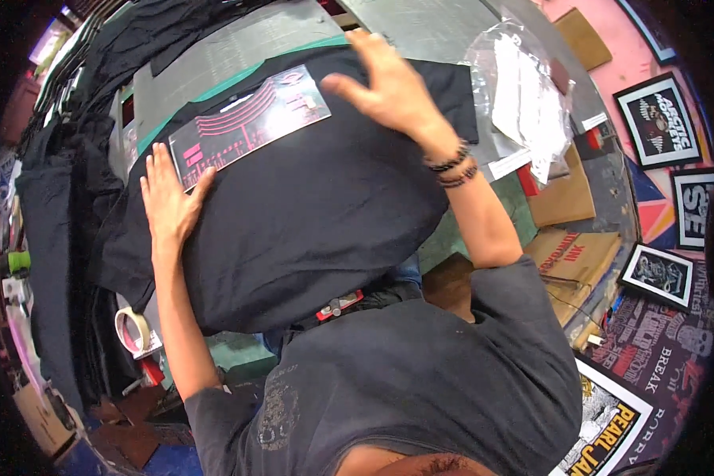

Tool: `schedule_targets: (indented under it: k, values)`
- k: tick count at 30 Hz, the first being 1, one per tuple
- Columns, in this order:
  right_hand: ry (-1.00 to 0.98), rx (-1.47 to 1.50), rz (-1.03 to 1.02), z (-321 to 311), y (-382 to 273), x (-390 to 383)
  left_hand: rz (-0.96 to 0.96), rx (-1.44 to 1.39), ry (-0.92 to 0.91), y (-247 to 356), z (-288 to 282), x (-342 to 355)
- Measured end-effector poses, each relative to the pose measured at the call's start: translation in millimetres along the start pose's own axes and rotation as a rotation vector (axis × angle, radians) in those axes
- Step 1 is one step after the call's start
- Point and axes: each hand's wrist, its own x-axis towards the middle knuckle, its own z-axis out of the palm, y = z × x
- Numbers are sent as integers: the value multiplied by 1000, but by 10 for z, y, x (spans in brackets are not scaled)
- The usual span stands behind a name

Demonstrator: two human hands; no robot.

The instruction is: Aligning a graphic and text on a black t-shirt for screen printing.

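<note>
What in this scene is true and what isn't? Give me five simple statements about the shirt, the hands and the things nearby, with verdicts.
1. The left hand is at the left end of the glossy printed sheet. True.
2. The sheet's printed lines are green. False: they are pink.
3. The right hand is open, its thumb apart from its fingers. True.
4. The beaded bracelets are on the left wrist. False: they circle the right wrist.
5. The clear plastic bag lies to the left of the black T-shirt. False: it lies to the right.
</note>
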Motion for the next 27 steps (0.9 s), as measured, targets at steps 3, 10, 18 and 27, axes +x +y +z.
schedule_targets:
  k: [3, 10, 18, 27]
  values:
    - [143, -127, 74, -646, 561, -180, 14, 15, 21, -33, 33, -1]
    - [-134, -656, 922, -1592, 1701, -999, 8, 13, -7, -61, 83, 14]
    - [-74, -623, 1004, -1548, 1780, -1218, 23, 40, 9, -80, 100, 2]
    - [-102, -529, 886, -1498, 1355, -1093, 30, 14, 21, -93, 104, -10]
